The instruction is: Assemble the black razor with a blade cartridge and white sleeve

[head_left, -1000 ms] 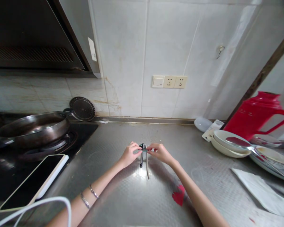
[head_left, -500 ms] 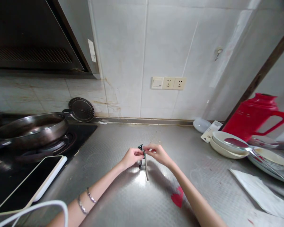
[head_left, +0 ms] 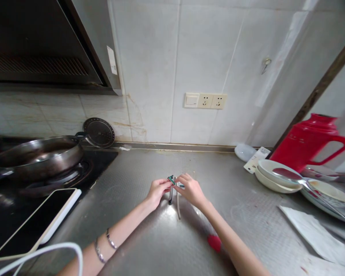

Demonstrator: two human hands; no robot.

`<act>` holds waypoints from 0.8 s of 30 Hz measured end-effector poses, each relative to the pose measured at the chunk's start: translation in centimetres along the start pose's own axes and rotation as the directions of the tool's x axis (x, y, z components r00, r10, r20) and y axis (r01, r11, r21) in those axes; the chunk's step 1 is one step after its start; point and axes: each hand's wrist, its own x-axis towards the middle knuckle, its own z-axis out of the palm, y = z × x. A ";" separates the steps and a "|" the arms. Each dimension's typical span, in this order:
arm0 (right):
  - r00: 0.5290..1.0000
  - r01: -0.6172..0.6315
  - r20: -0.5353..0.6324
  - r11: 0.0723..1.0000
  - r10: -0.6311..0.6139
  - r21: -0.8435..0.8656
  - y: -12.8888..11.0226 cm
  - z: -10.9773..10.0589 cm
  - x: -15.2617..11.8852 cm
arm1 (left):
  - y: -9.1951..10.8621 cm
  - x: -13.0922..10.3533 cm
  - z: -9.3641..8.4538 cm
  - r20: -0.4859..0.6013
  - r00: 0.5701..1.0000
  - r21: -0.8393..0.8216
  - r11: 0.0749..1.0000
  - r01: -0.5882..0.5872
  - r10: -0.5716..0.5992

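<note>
Near the middle of the metal counter (head_left: 149,245), my left hand (head_left: 157,193) pinches a small green-and-dark part (head_left: 171,179). My right hand (head_left: 190,189) meets it from the right, its thumb and fingers closed on the same part. A bit of green also shows under the right fingers. Below the fingertips a short dark stick-like piece (head_left: 170,196) and a thin pale cord (head_left: 178,207) reach down to the counter. The fingers partly hide the small part, so its exact shape cannot be made out.
At the left, a steel pan (head_left: 40,157) sits on the black stove (head_left: 5,214), with a phone (head_left: 34,222) and white cable (head_left: 54,247) nearer. At the right are a red jug (head_left: 307,142), stacked bowls (head_left: 276,184), a plate (head_left: 330,195) and a white napkin (head_left: 319,234).
The green part between my fingertips has turned and shows more of its green face. My right fingers have curled closer over it, and my left hand has tilted slightly.
</note>
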 end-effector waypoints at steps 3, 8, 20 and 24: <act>1.000 0.009 -0.008 1.000 -0.009 0.002 -0.2 0.2 0.0 | -0.2 0.1 -0.1 -0.009 1.000 -0.009 1.000 -0.014 0.014; 1.000 0.023 -0.020 0.998 -0.022 0.065 0.0 0.2 0.0 | -0.7 0.3 -0.3 -0.005 0.999 0.033 0.998 -0.048 0.049; 0.988 -0.147 0.056 0.989 0.147 0.009 7.8 -0.7 -0.7 | -0.8 1.7 -1.5 0.014 0.992 0.416 0.901 -0.121 0.127; 0.968 -0.193 0.161 0.981 0.193 -0.014 8.1 -0.5 -1.0 | -1.1 2.1 -1.9 0.025 0.992 0.461 0.880 -0.118 0.121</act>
